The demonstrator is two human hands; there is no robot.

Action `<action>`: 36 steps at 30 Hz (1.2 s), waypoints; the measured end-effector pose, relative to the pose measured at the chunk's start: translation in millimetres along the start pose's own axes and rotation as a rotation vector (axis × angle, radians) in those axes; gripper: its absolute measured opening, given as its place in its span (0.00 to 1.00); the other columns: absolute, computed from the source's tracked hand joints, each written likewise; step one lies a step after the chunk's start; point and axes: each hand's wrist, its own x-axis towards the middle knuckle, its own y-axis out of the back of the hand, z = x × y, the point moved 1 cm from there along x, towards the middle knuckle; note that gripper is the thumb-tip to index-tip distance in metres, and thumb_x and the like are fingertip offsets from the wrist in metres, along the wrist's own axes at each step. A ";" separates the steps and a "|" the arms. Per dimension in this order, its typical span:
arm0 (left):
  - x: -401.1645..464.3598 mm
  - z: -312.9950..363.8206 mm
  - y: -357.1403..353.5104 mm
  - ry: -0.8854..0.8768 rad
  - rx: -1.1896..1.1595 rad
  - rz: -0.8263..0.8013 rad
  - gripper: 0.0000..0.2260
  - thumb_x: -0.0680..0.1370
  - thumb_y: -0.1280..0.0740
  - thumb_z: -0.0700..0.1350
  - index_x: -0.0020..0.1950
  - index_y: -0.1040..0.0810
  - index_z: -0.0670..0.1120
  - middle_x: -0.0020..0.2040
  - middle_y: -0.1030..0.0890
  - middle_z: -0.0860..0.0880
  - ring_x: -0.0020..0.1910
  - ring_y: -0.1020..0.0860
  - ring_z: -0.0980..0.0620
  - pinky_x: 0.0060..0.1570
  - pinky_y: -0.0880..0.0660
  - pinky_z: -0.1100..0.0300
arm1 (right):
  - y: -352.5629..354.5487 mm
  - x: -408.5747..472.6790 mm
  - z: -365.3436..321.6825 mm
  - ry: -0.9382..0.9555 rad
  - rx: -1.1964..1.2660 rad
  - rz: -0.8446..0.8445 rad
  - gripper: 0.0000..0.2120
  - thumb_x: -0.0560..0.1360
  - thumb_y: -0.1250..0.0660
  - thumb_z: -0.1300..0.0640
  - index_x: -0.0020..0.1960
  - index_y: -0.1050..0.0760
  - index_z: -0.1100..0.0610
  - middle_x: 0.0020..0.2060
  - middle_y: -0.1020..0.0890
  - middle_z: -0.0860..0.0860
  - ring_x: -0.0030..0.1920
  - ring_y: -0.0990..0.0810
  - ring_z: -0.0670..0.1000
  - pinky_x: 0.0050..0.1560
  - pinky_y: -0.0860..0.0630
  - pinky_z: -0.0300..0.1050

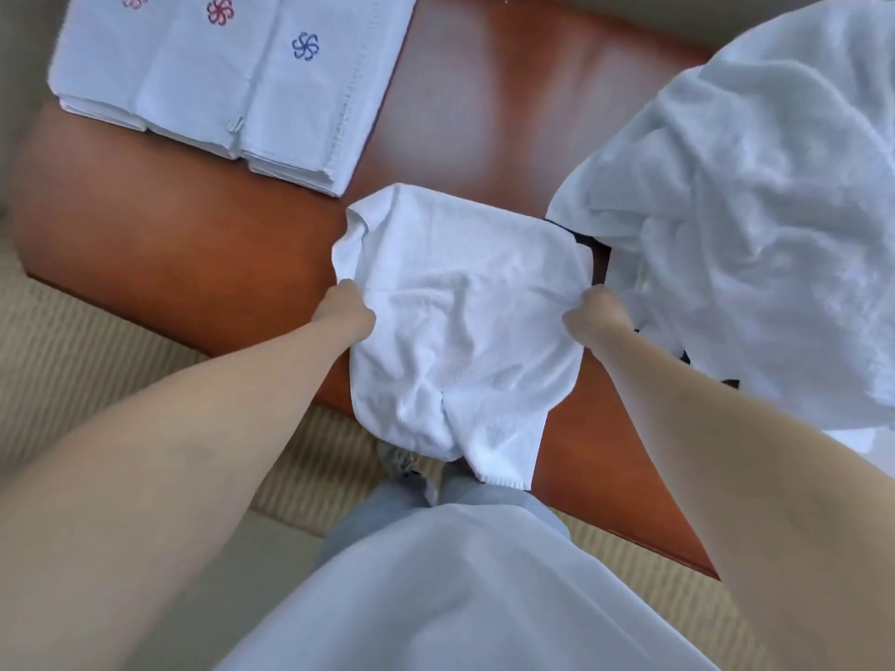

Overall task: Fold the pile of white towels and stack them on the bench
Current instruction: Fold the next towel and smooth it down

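At frame centre, the left hand (349,309) and right hand (592,308) pinch, fingers clamped, a white towel's (455,326) opposite edges, spreading it over the surface (203,263) for folding.

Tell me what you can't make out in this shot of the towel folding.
- Fingers of the left hand and right hand: head view, tucked into the held towel.
- Unfolded towel pile: cut off by the right edge; count unknowable.
- Folded stacks: top edge crops them.
- Bench far end: covered by the pile.
- Dark item beneath the pile: mostly hidden.
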 end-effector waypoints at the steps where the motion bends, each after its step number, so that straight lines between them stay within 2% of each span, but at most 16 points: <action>1: 4.3 -0.8 -2.3 0.035 -0.041 0.024 0.22 0.81 0.38 0.41 0.74 0.35 0.42 0.67 0.27 0.42 0.59 0.23 0.40 0.56 0.22 0.47 | -3.2 3.7 1.2 -0.007 -0.021 0.013 0.25 0.80 0.41 0.64 0.76 0.39 0.63 0.57 0.23 0.60 0.44 0.25 0.58 0.36 0.29 0.47; 4: 17.3 -5.5 -7.0 0.103 -0.188 0.073 0.23 0.81 0.38 0.44 0.76 0.36 0.44 0.64 0.24 0.44 0.59 0.22 0.41 0.54 0.23 0.50 | -9.6 12.6 1.2 -0.083 -0.002 0.083 0.31 0.80 0.40 0.62 0.80 0.48 0.63 0.57 0.24 0.59 0.50 0.22 0.61 0.42 0.28 0.50; 6: 22.9 -4.1 -6.2 0.095 -0.234 0.072 0.16 0.81 0.37 0.45 0.68 0.28 0.44 0.58 0.22 0.45 0.53 0.22 0.43 0.48 0.25 0.53 | -10.4 16.0 0.3 -0.156 -0.030 0.068 0.30 0.82 0.41 0.60 0.80 0.50 0.65 0.53 0.28 0.57 0.51 0.22 0.59 0.45 0.28 0.51; 7: 25.9 -2.4 -5.9 0.076 -0.249 0.069 0.10 0.80 0.36 0.45 0.59 0.25 0.44 0.53 0.21 0.45 0.48 0.22 0.44 0.44 0.26 0.54 | -9.7 17.7 0.7 -0.176 -0.049 0.044 0.26 0.82 0.42 0.61 0.77 0.46 0.66 0.50 0.28 0.56 0.48 0.23 0.58 0.44 0.29 0.49; 8: 27.9 -0.5 -5.4 0.055 -0.263 0.062 0.05 0.79 0.35 0.46 0.51 0.25 0.44 0.47 0.22 0.46 0.42 0.24 0.45 0.41 0.28 0.55 | -8.7 18.6 2.2 -0.172 -0.057 0.032 0.19 0.81 0.43 0.62 0.71 0.37 0.64 0.45 0.28 0.55 0.42 0.25 0.56 0.40 0.30 0.48; 9: 29.2 2.0 -5.3 0.043 -0.277 0.051 0.06 0.79 0.35 0.46 0.44 0.26 0.45 0.43 0.22 0.47 0.39 0.25 0.47 0.38 0.30 0.56 | -8.2 21.0 5.0 -0.169 -0.061 0.036 0.10 0.80 0.42 0.63 0.60 0.31 0.61 0.39 0.29 0.54 0.35 0.29 0.55 0.34 0.33 0.46; 10: 29.9 4.0 -5.6 0.038 -0.290 0.036 0.09 0.79 0.34 0.46 0.41 0.28 0.45 0.41 0.24 0.48 0.36 0.26 0.48 0.36 0.31 0.57 | -6.3 18.8 6.4 -0.160 -0.051 0.037 0.03 0.77 0.42 0.64 0.49 0.30 0.58 0.34 0.31 0.53 0.30 0.33 0.53 0.30 0.36 0.44; 12: 28.5 6.8 -6.7 0.038 -0.322 0.016 0.11 0.78 0.33 0.45 0.38 0.32 0.47 0.38 0.27 0.50 0.34 0.30 0.51 0.32 0.35 0.58 | -7.9 18.3 11.1 -0.144 -0.007 0.030 0.07 0.74 0.41 0.63 0.39 0.36 0.56 0.30 0.33 0.52 0.27 0.35 0.53 0.28 0.39 0.41; 15: 21.2 8.2 -6.6 0.030 -0.418 0.000 0.13 0.77 0.34 0.45 0.39 0.37 0.49 0.37 0.33 0.52 0.33 0.36 0.52 0.32 0.39 0.58 | -10.5 8.2 13.4 -0.102 0.093 0.013 0.06 0.74 0.39 0.58 0.40 0.35 0.55 0.32 0.30 0.51 0.29 0.32 0.53 0.29 0.37 0.42; 18: 11.7 1.3 1.8 -0.008 -0.541 -0.030 0.14 0.77 0.35 0.46 0.39 0.39 0.49 0.37 0.36 0.51 0.34 0.39 0.52 0.32 0.42 0.57 | -15.0 -6.2 16.4 -0.083 0.292 0.031 0.06 0.75 0.39 0.55 0.42 0.35 0.54 0.34 0.31 0.50 0.31 0.34 0.51 0.30 0.38 0.43; 22: -9.0 -12.8 25.9 -0.013 -0.686 -0.089 0.06 0.77 0.32 0.46 0.47 0.27 0.45 0.44 0.26 0.47 0.39 0.29 0.49 0.37 0.33 0.58 | -15.2 -33.9 18.7 -0.088 0.523 0.076 0.06 0.75 0.37 0.57 0.42 0.34 0.56 0.35 0.32 0.51 0.32 0.34 0.51 0.32 0.38 0.43; 25: -23.7 -27.8 44.7 0.007 -0.870 -0.112 0.11 0.76 0.29 0.43 0.57 0.21 0.44 0.53 0.20 0.44 0.49 0.24 0.46 0.49 0.27 0.54 | -9.9 -58.2 20.0 -0.065 0.666 0.135 0.08 0.74 0.31 0.60 0.44 0.31 0.55 0.40 0.27 0.53 0.37 0.30 0.54 0.34 0.34 0.44; 28: -42.8 -40.0 66.3 -0.019 -0.988 -0.101 0.07 0.76 0.27 0.42 0.54 0.19 0.45 0.53 0.18 0.45 0.46 0.22 0.48 0.51 0.26 0.56 | 0.6 -83.8 17.7 -0.012 0.771 0.177 0.10 0.73 0.28 0.63 0.44 0.29 0.54 0.44 0.23 0.56 0.42 0.25 0.55 0.37 0.29 0.47; 32: -67.7 -47.4 102.7 -0.120 -1.036 -0.039 0.09 0.78 0.29 0.40 0.58 0.19 0.46 0.53 0.21 0.45 0.47 0.23 0.49 0.55 0.25 0.55 | 23.0 -120.1 8.0 0.080 0.873 0.226 0.09 0.73 0.28 0.63 0.44 0.21 0.49 0.42 0.20 0.53 0.41 0.21 0.54 0.40 0.24 0.45; 34: -81.8 -48.7 126.4 -0.171 -1.051 -0.011 0.05 0.79 0.30 0.37 0.49 0.21 0.47 0.51 0.22 0.45 0.46 0.23 0.48 0.51 0.24 0.55 | 38.5 -138.7 2.7 0.116 0.904 0.257 0.08 0.74 0.29 0.63 0.43 0.19 0.50 0.40 0.20 0.51 0.39 0.22 0.51 0.34 0.24 0.38; 36: -94.1 -49.8 152.2 -0.223 -1.071 0.017 0.09 0.79 0.31 0.36 0.44 0.23 0.48 0.48 0.22 0.46 0.49 0.23 0.48 0.54 0.24 0.54 | 56.4 -156.2 -2.7 0.157 0.914 0.296 0.09 0.75 0.30 0.62 0.42 0.18 0.50 0.40 0.20 0.49 0.40 0.22 0.50 0.38 0.23 0.40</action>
